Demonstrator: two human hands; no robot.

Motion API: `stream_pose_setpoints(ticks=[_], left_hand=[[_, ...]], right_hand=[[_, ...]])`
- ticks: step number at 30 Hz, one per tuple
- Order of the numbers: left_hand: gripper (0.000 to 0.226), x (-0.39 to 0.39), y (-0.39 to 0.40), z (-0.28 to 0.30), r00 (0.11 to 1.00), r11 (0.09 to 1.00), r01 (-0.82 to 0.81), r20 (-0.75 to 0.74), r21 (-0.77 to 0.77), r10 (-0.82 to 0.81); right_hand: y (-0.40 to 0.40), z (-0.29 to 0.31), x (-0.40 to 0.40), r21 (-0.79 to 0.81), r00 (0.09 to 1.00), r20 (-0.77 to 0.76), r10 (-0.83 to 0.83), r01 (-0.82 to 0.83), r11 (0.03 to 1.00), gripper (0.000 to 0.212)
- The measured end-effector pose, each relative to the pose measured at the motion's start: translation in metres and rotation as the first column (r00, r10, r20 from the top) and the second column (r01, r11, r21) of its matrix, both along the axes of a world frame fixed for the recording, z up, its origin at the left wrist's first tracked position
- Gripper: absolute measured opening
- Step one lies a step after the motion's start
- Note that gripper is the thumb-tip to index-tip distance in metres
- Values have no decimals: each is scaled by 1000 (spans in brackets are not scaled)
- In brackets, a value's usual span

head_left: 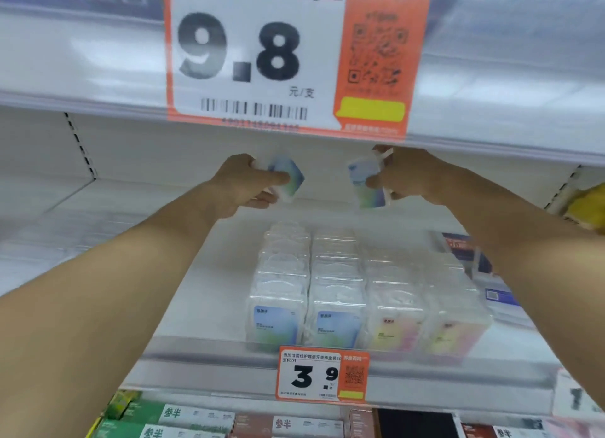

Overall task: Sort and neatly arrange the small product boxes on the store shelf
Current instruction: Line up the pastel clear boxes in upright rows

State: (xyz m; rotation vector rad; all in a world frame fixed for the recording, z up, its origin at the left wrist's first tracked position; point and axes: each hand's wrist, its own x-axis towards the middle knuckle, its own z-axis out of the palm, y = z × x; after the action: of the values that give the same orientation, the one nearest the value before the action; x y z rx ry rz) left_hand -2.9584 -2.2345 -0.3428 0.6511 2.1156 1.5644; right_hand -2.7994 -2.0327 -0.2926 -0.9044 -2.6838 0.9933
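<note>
Clear plastic boxes with blue-green labels are in both hands, lifted above and behind the rows of boxes [357, 293] that stand on the white shelf [203, 313]. The left hand [242, 185] is closed around one blue-green box [289, 178], thumb across its face; the box is tilted, one corner pointing down. The right hand [409, 175] grips a second blue-green box [366, 188], held roughly upright but leaning, and a sliver of clear plastic above its fingers may be another box, though I cannot tell.

The rows run front to back: the two on the left of the block carry blue-green labels, the two on the right yellow-pink ones. Both held boxes hang in the air over the back end of the rows, touching nothing there.

The step in hand looks like restocking or re-sorting: boxes picked up and carried toward the rear of the rows. Since both match the blue-green rows, the next move probably calls for turning each box label-forward and upright, then setting it down at the back of a blue-green row, square with its neighbours. The 3.9 price tag [322, 377] hangs on the shelf edge in front of these rows.
</note>
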Motion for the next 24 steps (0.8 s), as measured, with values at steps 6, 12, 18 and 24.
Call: stream_pose_setpoints(ticks=[6,12,18,24], left_hand=[[34,33,37,34,980,987,163,-115,-15,-163],[39,60,81,50,929,929,324,-122,-180,-348],[57,86,97,38,885,883,397,-152,-251,-440],[37,99,108,36,827,770,452,-110,-451,-551]], right_hand=[[32,6,51,-112,943,-247,-222,200,973,39],[46,-6,101,-354,898,-311,-312,196,915,20],[52,-29,123,-456,926,-242,-290,155,876,26],[53,-49,131,-387,970,-124,-210,148,910,31]])
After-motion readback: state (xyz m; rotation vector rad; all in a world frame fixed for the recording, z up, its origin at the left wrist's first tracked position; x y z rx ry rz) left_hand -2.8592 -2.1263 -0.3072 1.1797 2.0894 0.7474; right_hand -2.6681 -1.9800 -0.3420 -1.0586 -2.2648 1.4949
